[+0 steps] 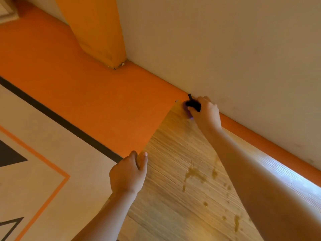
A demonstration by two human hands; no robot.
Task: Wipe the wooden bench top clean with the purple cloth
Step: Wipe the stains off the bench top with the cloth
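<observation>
The long pale wooden bench top (pixel 165 197) runs away from me along the wall. My left hand (pixel 127 173) grips its side edge. My right hand (pixel 206 112), at the far corner, clutches the crumpled purple cloth (pixel 186 109). The brown spill spots (pixel 194 173) lie back towards me.

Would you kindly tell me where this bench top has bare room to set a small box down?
Bare wood lies at the far end of the bench top, between the left hand gripping its edge and the right hand holding the purple cloth in the corner. Another patch lies nearer, left of the stains. Stains and the right forearm crowd the middle.
</observation>
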